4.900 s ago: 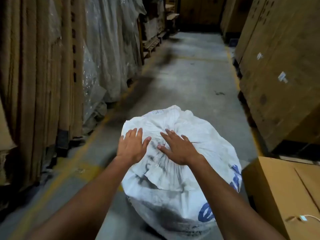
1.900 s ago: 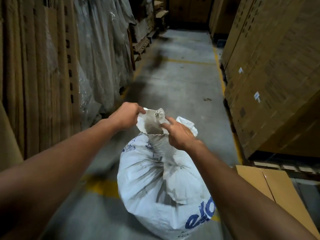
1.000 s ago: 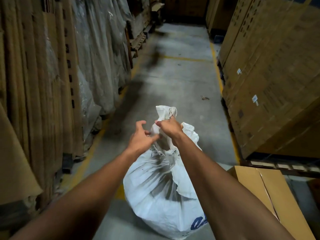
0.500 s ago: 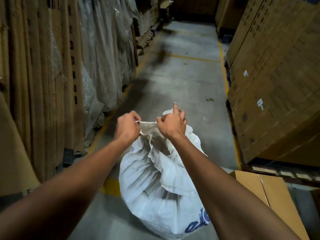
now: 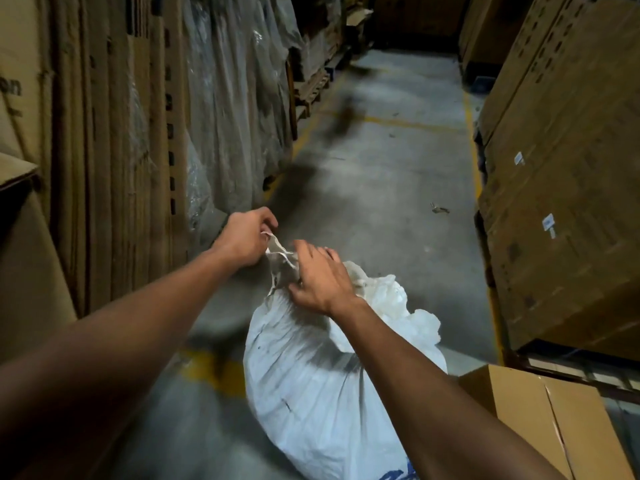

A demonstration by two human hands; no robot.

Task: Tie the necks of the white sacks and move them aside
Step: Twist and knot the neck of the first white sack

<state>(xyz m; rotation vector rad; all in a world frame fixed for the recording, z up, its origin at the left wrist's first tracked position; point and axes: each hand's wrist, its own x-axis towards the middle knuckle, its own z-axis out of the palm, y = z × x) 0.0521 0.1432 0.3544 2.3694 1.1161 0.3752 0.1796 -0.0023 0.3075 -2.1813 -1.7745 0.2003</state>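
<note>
While I stand over it in the aisle: one white sack [image 5: 322,393], neck gathered, on the concrete floor [image 5: 381,188].
My left hand [image 5: 247,237] pinches the neck's loose end; my right hand [image 5: 320,278] spreads half-open over the bunched neck, touching it.

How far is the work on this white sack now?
Done: the sack stands filled, its top gathered into a neck. In hand: the left hand pulls one end of the neck while the right hand works at it; no finished knot shows. Left: tighten the knot and move the sack aside.
</note>
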